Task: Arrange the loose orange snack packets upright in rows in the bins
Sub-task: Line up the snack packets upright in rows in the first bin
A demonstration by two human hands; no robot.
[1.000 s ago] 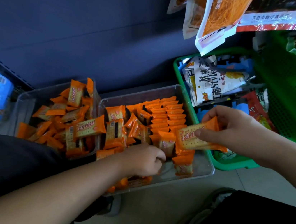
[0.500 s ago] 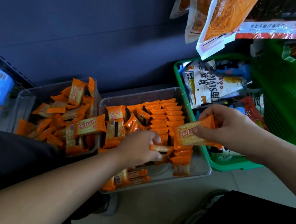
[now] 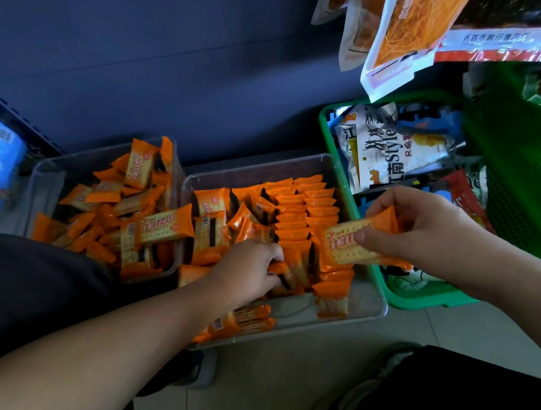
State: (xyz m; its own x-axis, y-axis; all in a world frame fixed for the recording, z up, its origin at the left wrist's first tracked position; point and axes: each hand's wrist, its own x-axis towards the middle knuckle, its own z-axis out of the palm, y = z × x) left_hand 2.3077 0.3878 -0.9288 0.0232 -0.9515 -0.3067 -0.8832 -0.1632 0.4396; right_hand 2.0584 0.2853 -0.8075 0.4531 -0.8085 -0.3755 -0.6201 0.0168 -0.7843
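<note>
Orange wrappers crowd the right clear bin (image 3: 366, 303), where the left hand (image 3: 247, 267) reaches in, fingers curled round a standing packet (image 3: 282, 275) at the near end of the upright rows (image 3: 303, 209). Over the bin's right rim, the right hand (image 3: 430, 232) pinches a flat packet (image 3: 349, 246) between thumb and fingers, printed face up, long axis running left to right. The left clear bin (image 3: 45, 182) holds a loose jumble (image 3: 143, 222). A green basket (image 3: 422, 298) stands just beside.

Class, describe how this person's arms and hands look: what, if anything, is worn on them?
Both forearms are bare; no sleeves show. The left hand and right hand carry no gloves, rings, watch or bands in view.
</note>
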